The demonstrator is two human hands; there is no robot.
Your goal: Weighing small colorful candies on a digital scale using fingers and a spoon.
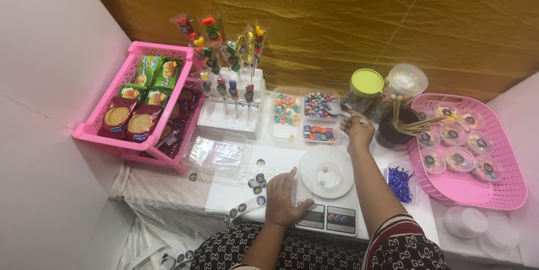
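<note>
The right hand [357, 126] grasps a white spoon [336, 110] with its fingers closed around the handle. The spoon bowl is over the clear divided tray [292, 133], at the compartment with small mixed-colour candies [318, 104], in the middle of the table toward the back edge. The other compartments hold pastel candies [286, 109] and bright block-shaped candies [318, 133].

The left hand [283, 199] lies flat with fingers released and spread, on the table near the front edge, touching the left side of a white kitchen scale [328, 214]. On the scale stands a clear round container [326, 172] with a few candies inside. A strip of round dark stickers [247, 207] lies just beside the left hand.

Behind the right hand stand two clear jars, one with a green lid [365, 83] and one with a clear lid [408, 78]. Next to them is a dark cup with wooden sticks [405, 125]. A small box of blue twist ties [400, 183] lies right of the scale.

At the right edge of the table is a pink basket [494, 191] with filled small candy cups [455, 135]. Empty clear cups [477, 225] stand near the front right corner. At the left edge, a pink rack [129, 141] holds biscuit packets [129, 118]. Beside it, a white stand [233, 115] carries wrapped candy skewers [230, 51].
</note>
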